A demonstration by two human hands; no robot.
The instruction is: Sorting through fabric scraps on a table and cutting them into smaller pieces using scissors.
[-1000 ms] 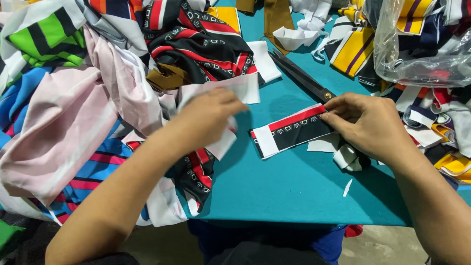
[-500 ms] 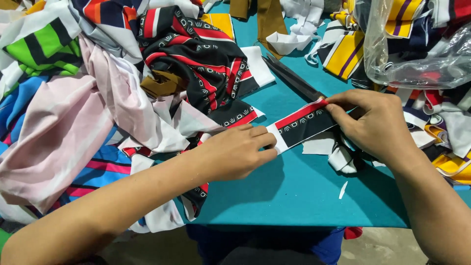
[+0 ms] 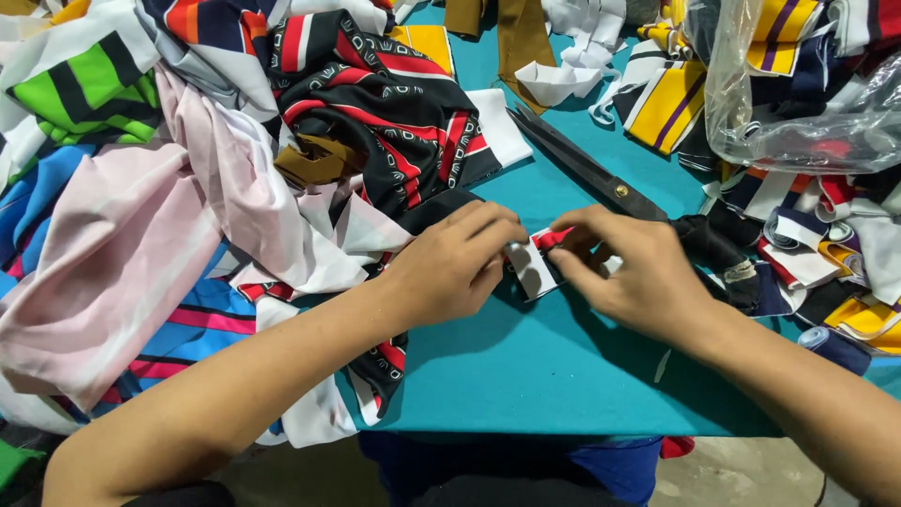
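— Where's that little strip of cloth (image 3: 533, 263) from where you stand?

— Right between the two hands, flat on the teal counter (image 3: 563, 376), near the middle. It's the white, red and black piece, folded short. Only a bit of it shows; the fingers cover the rest.

— Which hand is closer?

— Both are on it. The left hand (image 3: 450, 268) comes in from the left with fingers curled together, tips pressed down on the white end. The right hand (image 3: 633, 277) comes from the right, thumb and forefinger pinching the red-edged end.

— And how does the strip lie?

— Roughly across, left to right, with a slight tilt, so each hand meets one end of it. I'd judge neither has to reach.

— Anything close by?

— The long black scissors (image 3: 601, 178) lie just behind the right hand, blades pointing up and left. The heap of patterned fabric (image 3: 375, 113) crowds the left arm, and a clear plastic bag (image 3: 798, 103) sits well off at the far right.
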